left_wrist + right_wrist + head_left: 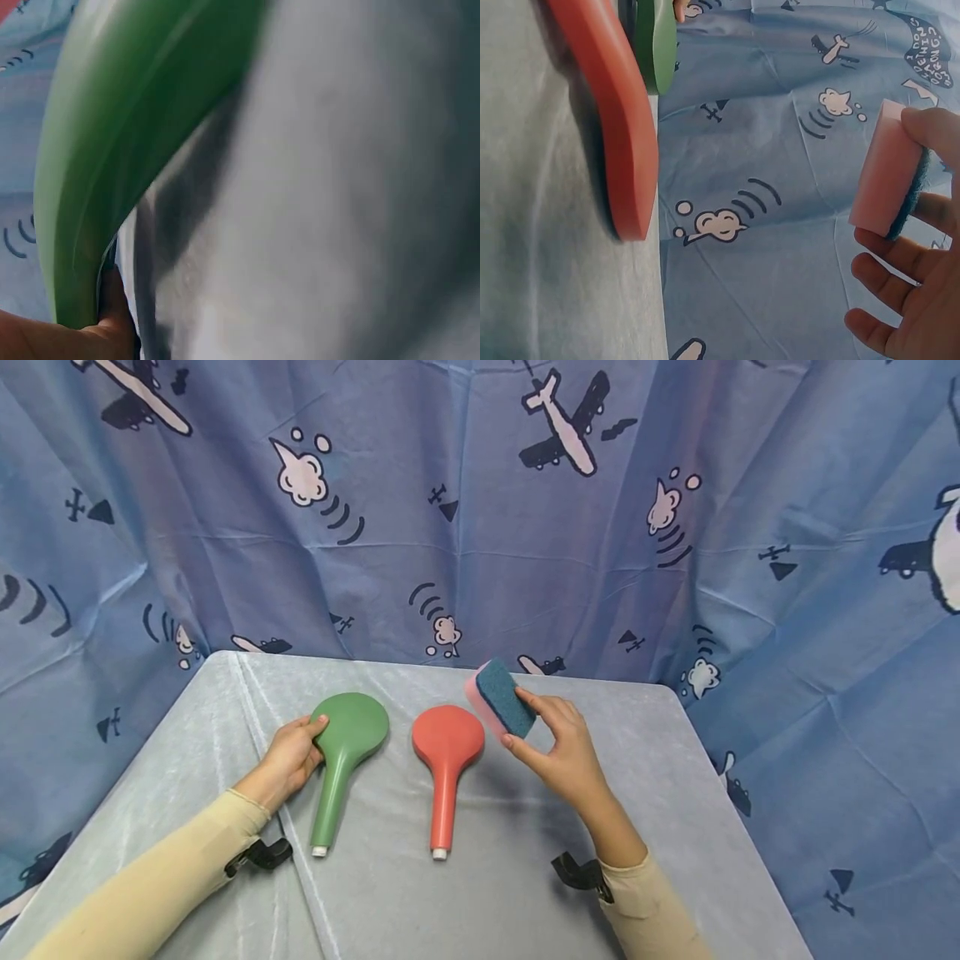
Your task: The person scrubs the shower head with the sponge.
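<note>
A green shower head [343,752] lies face down on the grey table [675,760], handle toward me. My left hand [291,756] grips it at the neck, thumb on top; the left wrist view shows the green shower head [112,150] close up with a fingertip under its edge. A red shower head [447,752] lies beside it, untouched. My right hand [558,747] holds a pink sponge with a blue scouring side [501,697] up off the table, just right of the red head. In the right wrist view the sponge [889,176] is pinched between thumb and fingers, with the red shower head [611,112] at left.
A blue cloth printed with aeroplanes and clouds [480,510] hangs behind and around the table. The table's right edge [720,777] lies close to my right hand. Black wrist straps [258,854] sit on both sleeves.
</note>
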Motion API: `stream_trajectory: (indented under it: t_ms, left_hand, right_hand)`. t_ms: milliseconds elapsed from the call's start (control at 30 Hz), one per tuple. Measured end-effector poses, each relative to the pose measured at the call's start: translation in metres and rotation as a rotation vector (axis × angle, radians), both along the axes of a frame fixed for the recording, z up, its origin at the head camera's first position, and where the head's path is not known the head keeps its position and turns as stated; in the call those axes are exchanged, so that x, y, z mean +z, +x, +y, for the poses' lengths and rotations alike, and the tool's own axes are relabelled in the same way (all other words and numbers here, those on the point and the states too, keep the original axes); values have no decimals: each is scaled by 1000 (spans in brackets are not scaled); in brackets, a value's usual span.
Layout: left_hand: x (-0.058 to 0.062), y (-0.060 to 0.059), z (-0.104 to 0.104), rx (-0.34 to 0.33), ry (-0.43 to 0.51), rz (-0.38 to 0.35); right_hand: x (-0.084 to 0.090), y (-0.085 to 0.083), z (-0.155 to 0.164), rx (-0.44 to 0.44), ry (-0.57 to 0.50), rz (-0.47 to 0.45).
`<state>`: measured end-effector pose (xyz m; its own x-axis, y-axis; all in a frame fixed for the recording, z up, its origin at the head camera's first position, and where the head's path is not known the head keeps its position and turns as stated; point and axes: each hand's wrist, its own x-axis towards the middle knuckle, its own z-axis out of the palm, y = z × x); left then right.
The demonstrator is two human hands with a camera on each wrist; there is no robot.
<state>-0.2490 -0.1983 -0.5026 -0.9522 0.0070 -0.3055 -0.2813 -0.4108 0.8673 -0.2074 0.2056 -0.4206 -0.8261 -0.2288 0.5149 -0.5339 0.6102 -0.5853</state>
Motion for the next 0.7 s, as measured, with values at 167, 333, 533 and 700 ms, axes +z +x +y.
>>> stream_trajectory:
  t_ms: [167,333,533,700]
  left_hand:
    - [-6,-3,-4,-22,-33,4]
    - [-5,-7,-8,-55,-130,-6]
    - [5,-10,-23,-164,-344,-29]
    - [16,-6,-34,-266,-417,-30]
  right_hand:
    - [-5,-4,2,11,18,32]
    - [-8,-6,4,26,28,47]
    - [-8,-7,6,25,33,41]
    - [-7,-7,6,23,48,32]
